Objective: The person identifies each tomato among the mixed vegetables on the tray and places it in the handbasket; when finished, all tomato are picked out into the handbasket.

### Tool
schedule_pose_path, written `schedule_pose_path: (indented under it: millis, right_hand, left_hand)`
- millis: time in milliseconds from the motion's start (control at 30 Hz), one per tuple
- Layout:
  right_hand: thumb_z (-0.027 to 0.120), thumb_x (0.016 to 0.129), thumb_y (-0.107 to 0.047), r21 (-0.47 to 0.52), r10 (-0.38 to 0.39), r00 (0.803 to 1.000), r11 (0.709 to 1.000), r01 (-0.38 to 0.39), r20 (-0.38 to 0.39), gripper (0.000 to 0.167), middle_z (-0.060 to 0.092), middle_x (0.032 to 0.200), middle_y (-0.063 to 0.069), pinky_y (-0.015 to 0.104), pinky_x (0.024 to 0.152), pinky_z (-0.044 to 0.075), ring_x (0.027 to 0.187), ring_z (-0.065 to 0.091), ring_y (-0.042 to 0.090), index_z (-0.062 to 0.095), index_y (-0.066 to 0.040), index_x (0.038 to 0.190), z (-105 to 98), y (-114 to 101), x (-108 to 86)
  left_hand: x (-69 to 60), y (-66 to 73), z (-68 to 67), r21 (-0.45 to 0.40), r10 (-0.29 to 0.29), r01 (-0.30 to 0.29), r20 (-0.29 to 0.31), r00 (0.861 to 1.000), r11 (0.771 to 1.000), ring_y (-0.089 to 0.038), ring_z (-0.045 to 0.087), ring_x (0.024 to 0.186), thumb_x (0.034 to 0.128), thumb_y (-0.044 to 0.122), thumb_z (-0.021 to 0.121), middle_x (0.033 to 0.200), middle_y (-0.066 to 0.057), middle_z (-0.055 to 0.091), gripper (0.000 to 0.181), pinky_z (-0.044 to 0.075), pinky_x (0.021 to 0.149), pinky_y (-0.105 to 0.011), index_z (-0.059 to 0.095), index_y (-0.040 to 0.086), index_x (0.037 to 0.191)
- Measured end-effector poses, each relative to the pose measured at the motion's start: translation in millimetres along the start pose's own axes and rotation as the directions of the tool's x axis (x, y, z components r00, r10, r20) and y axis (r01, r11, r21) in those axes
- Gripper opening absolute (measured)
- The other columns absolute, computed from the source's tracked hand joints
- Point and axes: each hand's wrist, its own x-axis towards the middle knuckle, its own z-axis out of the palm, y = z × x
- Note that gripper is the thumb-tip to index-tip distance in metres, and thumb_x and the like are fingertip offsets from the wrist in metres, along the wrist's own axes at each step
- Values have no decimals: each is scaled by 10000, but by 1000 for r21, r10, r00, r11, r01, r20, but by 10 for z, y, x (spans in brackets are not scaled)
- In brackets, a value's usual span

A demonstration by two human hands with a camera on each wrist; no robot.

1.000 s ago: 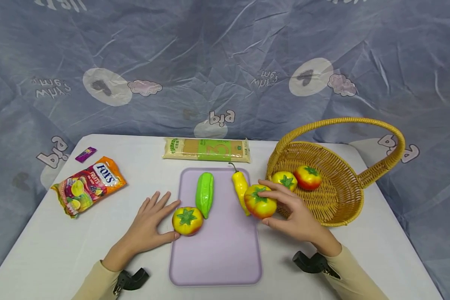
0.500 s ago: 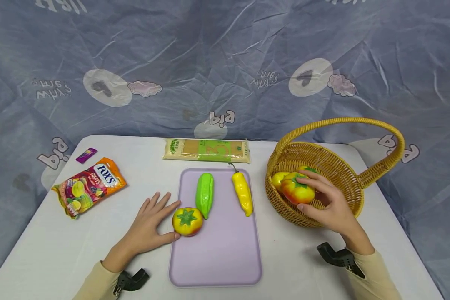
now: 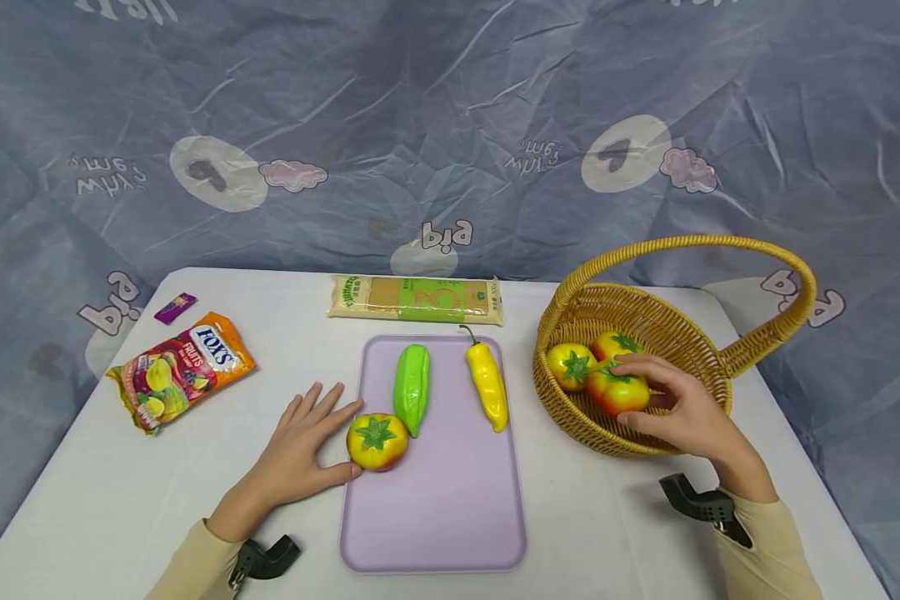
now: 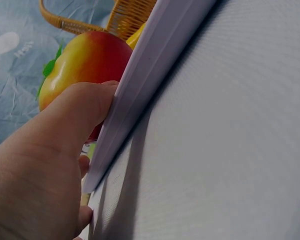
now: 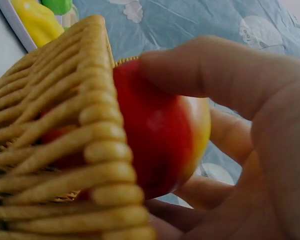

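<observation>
My right hand (image 3: pixel 682 408) grips a red-and-yellow tomato (image 3: pixel 615 393) inside the near part of the wicker basket (image 3: pixel 682 350). In the right wrist view, thumb and fingers wrap round this tomato (image 5: pixel 160 135) beside the basket rim (image 5: pixel 107 135). Two more tomatoes lie in the basket, a yellow one (image 3: pixel 570 367) and a redder one (image 3: pixel 613 343), partly hidden. My left hand (image 3: pixel 300 454) rests with fingers spread at the left edge of the lilac tray (image 3: pixel 435 525). Its thumb touches the tray's rim in the left wrist view, close to another tomato (image 3: pixel 377 442) on the tray.
A green ridged vegetable (image 3: pixel 412 390) and a yellow chili pepper (image 3: pixel 487 387) lie on the tray. Behind it is a noodle packet (image 3: pixel 416 300). At the left lie a candy bag (image 3: pixel 183 371) and a small purple packet (image 3: pixel 175 308). The basket handle (image 3: pixel 690 242) arches above the basket.
My right hand has carried the tomato rightward from over the tray's right edge into the basket, then lowered it beside the other two. The left hand stays in place.
</observation>
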Motion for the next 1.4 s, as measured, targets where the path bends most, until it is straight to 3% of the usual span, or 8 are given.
schedule_pose_path:
  millis: [200,300,600,867,1000,1267,1400]
  right_hand:
    - [833,750,65,17,13,993,1000,-15,114,527,586,1246,-182,161,764,581,1051,586,-74,670,-45,1239,1,48,-3]
    - [835,757,52,20,17,991,1000,-20,136,523,594,1239,-182,170,761,585,1049,585,-69,666,-39,1243,20,56,2]
    - [861,766,-22,-92,48,991,995,-37,125,524,656,1247,137,187,752,592,1041,557,-109,669,-75,1250,128,76,93]
    - [755,791,82,-57,81,982,996,-72,173,533,656,1261,171,187,776,586,1014,585,-59,634,-74,1286,198,98,137]
    - [703,773,115,-81,95,983,993,-83,160,566,673,1256,152,170,801,554,997,595,-19,639,-94,1296,205,87,141]
    - [821,784,-16,-192,127,982,976,-99,141,511,697,1230,112,208,804,538,958,603,58,671,-150,1254,233,89,157]
    - [831,753,27,-190,113,983,978,-85,142,533,695,1226,134,243,773,564,943,610,72,675,-122,1240,238,95,155]
  left_hand:
    - [1,12,-9,-4,-3,3,1,1000,1000,-524,267,1512,757,547,790,1615,-195,405,826,172,1187,-743,547,238,1484]
    - [3,15,-10,-4,-7,7,7,1000,1000,-524,264,1513,761,552,786,1617,-193,402,825,171,1187,-744,544,240,1486]
    - [2,10,-23,-4,-6,6,6,1000,1000,-528,266,1511,761,552,787,1616,-195,403,824,169,1187,-744,547,238,1484]
    - [2,25,-24,0,-1,1,0,1000,1000,-537,272,1504,758,548,786,1611,-204,406,824,177,1179,-752,550,229,1480]
    - [2,28,-19,-3,-2,2,-1,1000,1000,-535,270,1506,758,543,787,1612,-201,405,822,175,1181,-750,551,229,1480]
    - [-1,25,-11,1,-4,4,1,1000,1000,-534,268,1506,759,540,786,1615,-198,402,822,176,1181,-750,547,230,1483]
    - [1,29,-17,-2,-7,7,2,1000,1000,-534,269,1506,762,537,782,1614,-198,405,815,173,1182,-749,551,229,1480]
